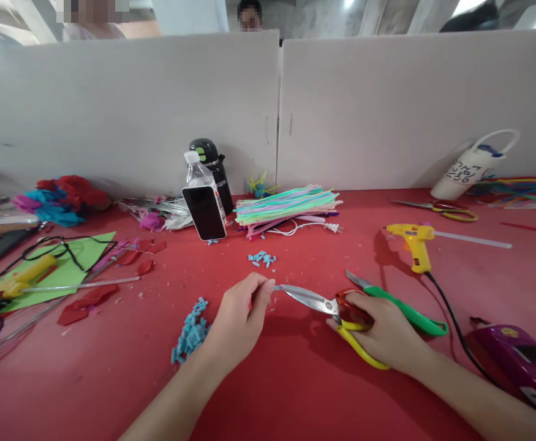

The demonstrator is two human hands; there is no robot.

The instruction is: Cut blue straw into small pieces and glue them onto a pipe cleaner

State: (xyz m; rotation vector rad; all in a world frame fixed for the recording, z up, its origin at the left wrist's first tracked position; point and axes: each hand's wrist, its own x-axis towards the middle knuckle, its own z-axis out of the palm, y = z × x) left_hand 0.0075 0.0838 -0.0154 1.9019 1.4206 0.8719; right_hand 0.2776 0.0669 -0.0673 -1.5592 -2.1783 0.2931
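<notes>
- Left hand: thumb and forefinger are pinched on a thin, pale-blue strip, one short end projecting toward the right. The fingertip grip presumably leaves finger clearance from the blades.
- Right hand: fingers are wrapped around the handles of the metal-bladed scissors with red and yellow handles. The blades point left, apparently to meet the strip end-on. Whether they bite on the strip cannot be told.
- Hand spacing: the hands are apart, bridged by the strip and the scissors, above the red tabletop.
- Large heap of short, fuzzy blue pieces: beside the left forearm, probably to remain within reach and outside the blade path.
- Small cluster of similar blue pieces: beyond the left hand, apart from the heap.
- Bundle of long, pastel fuzzy stems: laid roughly parallel near the white partition, likely for tidy access.
- Black-screened white phone: propped upright against a clear plastic bottle, which seems to serve as its stand.
- Green-handled knife: just beside the right hand, blade exposed; a possible contact hazard.
</notes>
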